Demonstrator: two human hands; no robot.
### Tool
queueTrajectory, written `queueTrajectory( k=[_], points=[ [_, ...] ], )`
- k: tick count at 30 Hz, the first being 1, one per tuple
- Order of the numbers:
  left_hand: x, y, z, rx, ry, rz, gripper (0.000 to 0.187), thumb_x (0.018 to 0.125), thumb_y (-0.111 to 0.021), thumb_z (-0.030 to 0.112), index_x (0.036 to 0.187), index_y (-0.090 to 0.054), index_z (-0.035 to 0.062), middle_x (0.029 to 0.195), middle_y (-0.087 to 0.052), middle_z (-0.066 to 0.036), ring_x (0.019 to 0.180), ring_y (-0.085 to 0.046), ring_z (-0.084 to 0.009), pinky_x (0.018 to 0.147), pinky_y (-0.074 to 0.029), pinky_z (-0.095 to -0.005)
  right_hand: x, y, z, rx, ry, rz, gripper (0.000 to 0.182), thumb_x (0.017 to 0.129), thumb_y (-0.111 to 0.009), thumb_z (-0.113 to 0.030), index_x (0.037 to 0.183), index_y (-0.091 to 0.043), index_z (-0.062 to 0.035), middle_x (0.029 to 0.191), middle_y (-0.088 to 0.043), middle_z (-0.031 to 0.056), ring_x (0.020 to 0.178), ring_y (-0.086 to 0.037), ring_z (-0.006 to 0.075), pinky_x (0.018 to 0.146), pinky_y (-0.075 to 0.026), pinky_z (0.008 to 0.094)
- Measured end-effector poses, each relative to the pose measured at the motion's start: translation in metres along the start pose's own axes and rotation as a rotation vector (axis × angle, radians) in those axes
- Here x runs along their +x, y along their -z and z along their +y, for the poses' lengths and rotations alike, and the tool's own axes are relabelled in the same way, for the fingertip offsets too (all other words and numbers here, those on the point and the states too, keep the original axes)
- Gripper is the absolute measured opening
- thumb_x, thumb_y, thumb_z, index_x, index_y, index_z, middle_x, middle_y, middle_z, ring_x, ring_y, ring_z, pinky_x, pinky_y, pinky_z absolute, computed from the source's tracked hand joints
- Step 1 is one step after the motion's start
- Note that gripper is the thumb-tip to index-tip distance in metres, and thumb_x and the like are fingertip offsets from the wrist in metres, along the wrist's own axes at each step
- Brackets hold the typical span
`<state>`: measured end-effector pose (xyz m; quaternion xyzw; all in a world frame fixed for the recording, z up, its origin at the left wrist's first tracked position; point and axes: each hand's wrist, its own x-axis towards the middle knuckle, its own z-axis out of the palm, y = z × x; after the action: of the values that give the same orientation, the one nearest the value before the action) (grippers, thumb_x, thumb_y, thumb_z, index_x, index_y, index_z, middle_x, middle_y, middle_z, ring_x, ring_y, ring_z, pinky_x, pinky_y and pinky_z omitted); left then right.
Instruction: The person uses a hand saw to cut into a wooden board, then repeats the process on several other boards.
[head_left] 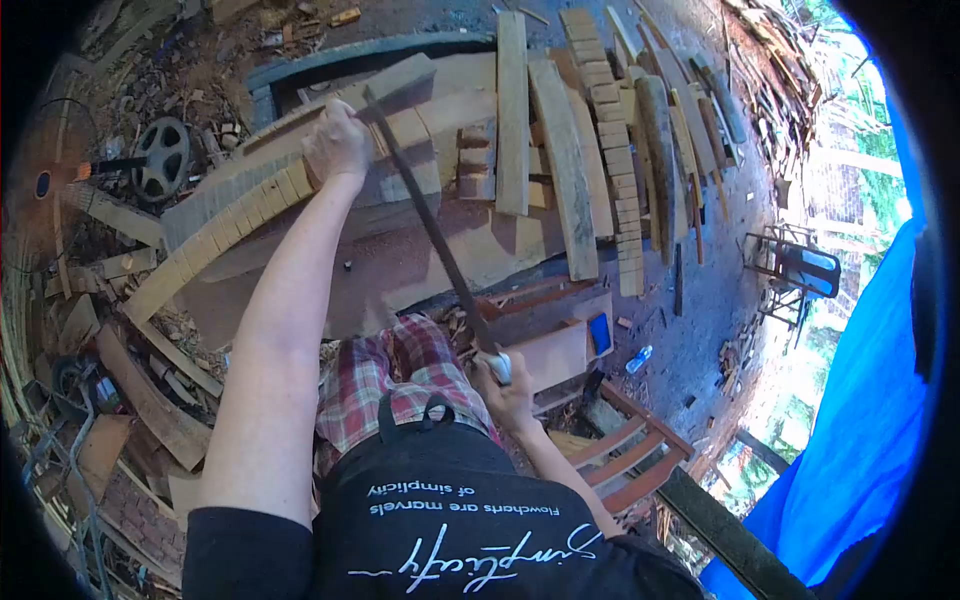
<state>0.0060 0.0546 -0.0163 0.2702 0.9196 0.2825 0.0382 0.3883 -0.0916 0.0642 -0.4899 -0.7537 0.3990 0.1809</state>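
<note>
Binding or jumping of the handsaw (430,225) could be caused by a twisted stroke or a shift of the curved, kerfed board (250,209); the left hand (338,142), clasped over that board near the blade, could be cut. The saw's handle is gripped by the right hand (507,392). The board lies on the work surface (335,295), where movement is hemmed in by small blocks (474,160) and planks (512,120).

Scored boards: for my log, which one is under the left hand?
The curved board at the picture's left, where the left hand rests beside the saw; the other scored board, farther right, is untouched.
</note>
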Motion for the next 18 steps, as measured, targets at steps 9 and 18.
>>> queueTrajectory(
  k=[9, 18],
  points=[
    [-0.004, 0.05, -0.012, -0.338, -0.314, 0.091, 0.02, 0.088, -0.058, 0.025, 0.085, -0.061, 0.0055, 0.085, -0.064, -0.014, 0.082, -0.06, -0.0321, 0.073, -0.047, -0.0405, 0.004, 0.016, 0.004, 0.211, -0.218, 0.256, 0.02, 0.089, -0.065, -0.017, 0.089, -0.051, -0.003, 0.065, -0.06, 0.0056, 0.056, -0.057, 0.0121, 0.05, -0.044, 0.0284],
    [-0.051, 0.105, -0.021, -0.115, -0.7, 0.215, 0.048, 0.084, -0.064, 0.026, 0.13, -0.053, 0.0277, 0.128, -0.05, -0.005, 0.112, -0.05, -0.0223, 0.096, -0.032, -0.0412, 0.029, 0.005, -0.017, 0.59, -0.266, 0.272, 0.017, 0.093, -0.06, -0.013, 0.093, -0.045, -0.0062, 0.068, -0.055, 0.0025, 0.053, -0.052, 0.0067, 0.046, -0.045, 0.0209]
  ],
)
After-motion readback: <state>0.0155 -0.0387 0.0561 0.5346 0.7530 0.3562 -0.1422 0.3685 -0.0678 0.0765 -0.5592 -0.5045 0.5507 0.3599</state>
